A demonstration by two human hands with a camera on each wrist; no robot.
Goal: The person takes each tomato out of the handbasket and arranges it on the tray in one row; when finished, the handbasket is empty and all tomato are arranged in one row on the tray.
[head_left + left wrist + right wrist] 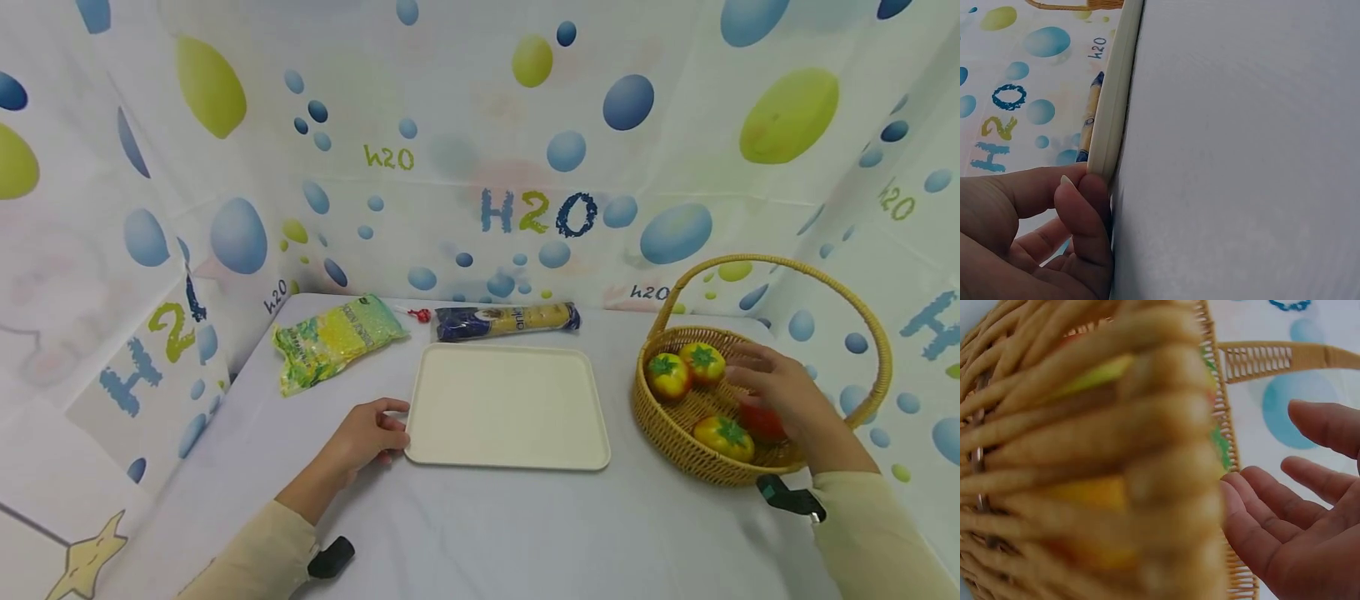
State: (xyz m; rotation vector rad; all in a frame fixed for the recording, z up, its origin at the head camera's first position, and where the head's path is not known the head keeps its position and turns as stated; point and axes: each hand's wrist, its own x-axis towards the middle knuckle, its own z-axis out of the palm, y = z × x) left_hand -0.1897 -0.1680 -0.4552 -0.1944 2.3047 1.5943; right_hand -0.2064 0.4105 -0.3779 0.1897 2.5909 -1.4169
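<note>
A cream rectangular tray (507,408) lies flat on the white-covered table. My left hand (372,433) is at its left side, fingertips at the edge near the front corner; up close in the left wrist view, the fingers (1041,187) meet the tray's rim (1113,100). My right hand (783,396) is over the wicker basket (675,446) at the right, fingers spread and holding nothing. Inside the basket are yellow-red tomatoes with green tops, one (669,377) at the left, one (703,363) behind and one (723,439) in front. A red fruit (762,423) is partly hidden under the right hand.
A yellow-green plastic bag (337,343) lies back left. Behind the tray is a long blue and gold packet (508,322), with a small red-wrapped lollipop (422,315) beside it. The basket's tall handle (840,292) arches over the right hand. Patterned curtains enclose the table.
</note>
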